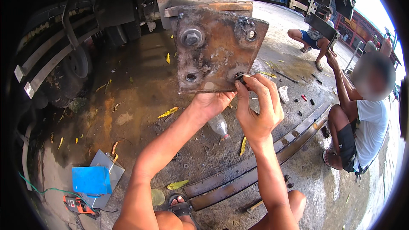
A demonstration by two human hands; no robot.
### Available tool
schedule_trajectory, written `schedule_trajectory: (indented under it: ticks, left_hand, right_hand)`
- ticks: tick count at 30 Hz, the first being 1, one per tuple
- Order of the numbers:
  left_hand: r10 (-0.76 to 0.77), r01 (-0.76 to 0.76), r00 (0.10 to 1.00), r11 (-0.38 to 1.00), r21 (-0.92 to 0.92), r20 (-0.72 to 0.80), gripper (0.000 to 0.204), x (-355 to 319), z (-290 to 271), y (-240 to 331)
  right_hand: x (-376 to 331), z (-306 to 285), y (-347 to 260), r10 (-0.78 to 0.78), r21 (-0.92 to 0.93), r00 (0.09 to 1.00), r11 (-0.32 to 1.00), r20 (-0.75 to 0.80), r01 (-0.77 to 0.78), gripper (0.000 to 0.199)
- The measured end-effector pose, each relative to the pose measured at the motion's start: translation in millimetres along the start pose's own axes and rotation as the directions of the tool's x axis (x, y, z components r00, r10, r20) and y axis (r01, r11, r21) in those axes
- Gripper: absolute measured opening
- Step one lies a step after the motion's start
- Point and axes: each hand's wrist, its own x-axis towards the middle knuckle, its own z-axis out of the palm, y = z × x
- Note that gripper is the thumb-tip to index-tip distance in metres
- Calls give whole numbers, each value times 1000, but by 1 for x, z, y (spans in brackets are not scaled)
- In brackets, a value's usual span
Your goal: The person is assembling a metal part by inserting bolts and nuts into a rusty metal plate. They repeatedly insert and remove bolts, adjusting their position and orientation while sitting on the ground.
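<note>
A rusty steel plate (217, 51) with corner holes hangs below the vehicle frame, its face toward me. A bolt (191, 38) with a washer sits in its upper left corner; the upper right and lower left holes show open. At the lower right corner, my right hand (262, 106) pinches what looks like a small dark nut (240, 77) between thumb and fingers, against the plate. My left hand (212, 103) reaches under the plate's lower edge, with its fingers mostly hidden behind it.
Long curved steel leaf springs (238, 186) lie on the wet ground, near a plastic bottle (219, 126) and scattered leaves. A blue box (91, 180) stands lower left. One person (368, 123) squats at right, holding up a dark bar; another person (313, 38) squats farther back.
</note>
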Motion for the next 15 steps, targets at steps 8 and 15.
schedule_trajectory:
  ticks: [8,15]
  left_hand:
    - [52,-55,993,998,25,106,41,-4,-10,-3]
    - [88,-89,990,996,11,106,39,-17,-3,-6]
  right_hand:
    - [-6,4,-11,119,83,991,989,53,-124,35]
    - [-15,3,-10,184,229,975,951,126,-209,31]
